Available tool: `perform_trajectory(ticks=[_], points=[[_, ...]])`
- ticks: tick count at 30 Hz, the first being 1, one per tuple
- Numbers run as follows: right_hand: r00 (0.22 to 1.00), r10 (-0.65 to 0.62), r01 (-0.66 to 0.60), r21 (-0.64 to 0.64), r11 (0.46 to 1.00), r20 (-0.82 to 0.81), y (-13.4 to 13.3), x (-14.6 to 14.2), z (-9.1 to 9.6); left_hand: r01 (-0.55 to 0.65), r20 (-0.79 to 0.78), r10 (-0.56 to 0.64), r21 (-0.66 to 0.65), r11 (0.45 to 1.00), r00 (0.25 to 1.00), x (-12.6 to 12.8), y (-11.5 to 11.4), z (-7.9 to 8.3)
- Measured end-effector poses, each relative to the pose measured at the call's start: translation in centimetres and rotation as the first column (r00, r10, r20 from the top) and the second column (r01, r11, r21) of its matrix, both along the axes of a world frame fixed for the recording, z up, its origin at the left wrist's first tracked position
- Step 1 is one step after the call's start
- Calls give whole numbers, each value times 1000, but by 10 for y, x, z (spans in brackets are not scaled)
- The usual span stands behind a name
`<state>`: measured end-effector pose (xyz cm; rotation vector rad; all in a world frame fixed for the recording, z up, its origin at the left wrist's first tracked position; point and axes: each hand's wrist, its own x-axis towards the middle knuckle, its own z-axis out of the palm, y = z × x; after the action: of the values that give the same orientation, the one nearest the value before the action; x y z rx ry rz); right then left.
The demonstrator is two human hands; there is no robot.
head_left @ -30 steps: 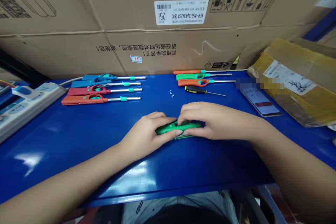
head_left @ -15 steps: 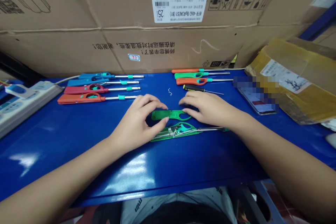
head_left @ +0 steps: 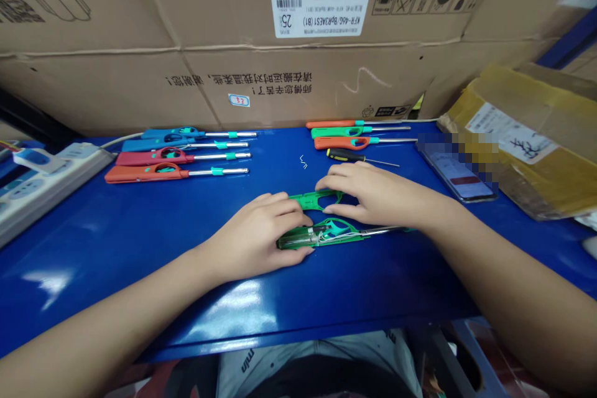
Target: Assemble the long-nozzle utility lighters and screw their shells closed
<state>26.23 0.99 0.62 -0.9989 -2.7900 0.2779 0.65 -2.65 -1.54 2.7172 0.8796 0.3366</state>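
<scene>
A power strip with a white plug in it sits at the far left of the blue table. Beside it, one behind another with metal tubes pointing right, lie two blue lighters, a crimson lighter and, nearest, a red-orange lighter. Next comes the left hand, its thumb on the near side and its fingers on the far side, clamped on the left end of an open green lighter. This lies on the table in front of the person, its clear tank, white wires and teal trigger exposed, its tube running right beneath the right hand. Just behind it is the loose green shell, its left end hidden by the left hand. The right hand has thumb and fingertips closed about the shell's looped end; how firmly, I cannot tell. Beyond that hand, a yellow-and-black screwdriver lies near a row of three lighters, orange, green and orange. Farther right, a phone lies face up, partly pixelated, beside a taped carton bearing a white label.
</scene>
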Motion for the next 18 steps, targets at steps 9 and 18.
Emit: perform_trajectory(ticks=[9,18], points=[[991,113,-85,-307,948,73,-12,5,21,-11,82,11,-4,1000,997,2,-1,-2],[985,142,-107,-301,948,97,-14,6,24,-6,83,8,-18,1000,997,2,-1,-3]])
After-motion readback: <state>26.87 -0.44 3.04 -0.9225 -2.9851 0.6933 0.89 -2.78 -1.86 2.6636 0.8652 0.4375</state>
